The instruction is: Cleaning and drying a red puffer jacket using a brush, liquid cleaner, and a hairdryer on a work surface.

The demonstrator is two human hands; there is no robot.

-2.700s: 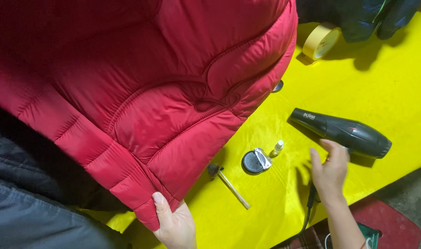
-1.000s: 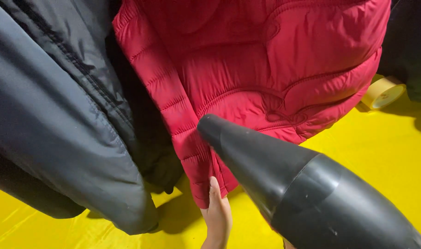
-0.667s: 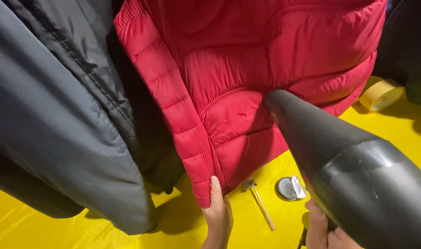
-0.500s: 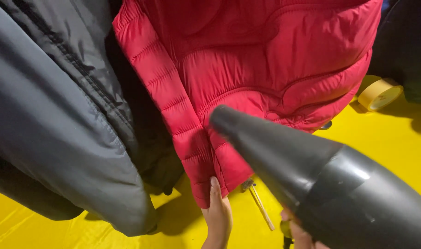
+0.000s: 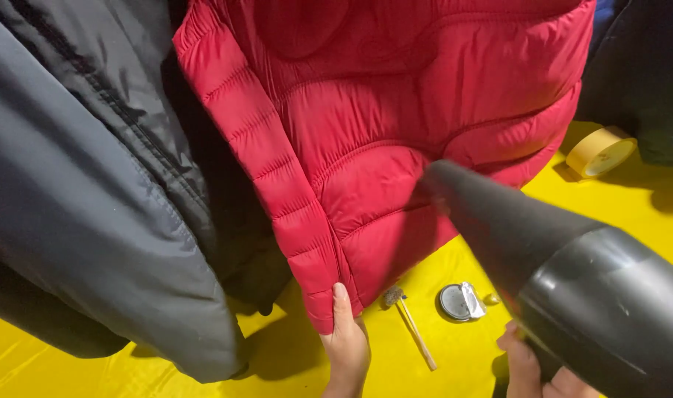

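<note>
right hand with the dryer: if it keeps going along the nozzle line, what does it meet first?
Most likely the red puffer jacket: the right hand aims the black hair dryer up-left, nozzle tip over its lower quilted panel. The gap between them cannot be judged.

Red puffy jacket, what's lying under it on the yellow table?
Below the red jacket's hem, the yellow table holds a small brush and a round tin. The left hand holds the sleeve cuff. Whatever lies farther back is covered by the jacket.

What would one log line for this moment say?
left hand: holds red jacket hem | right hand: grips black hair dryer, nozzle at jacket | yellow table: brush, tin, tape roll
</note>
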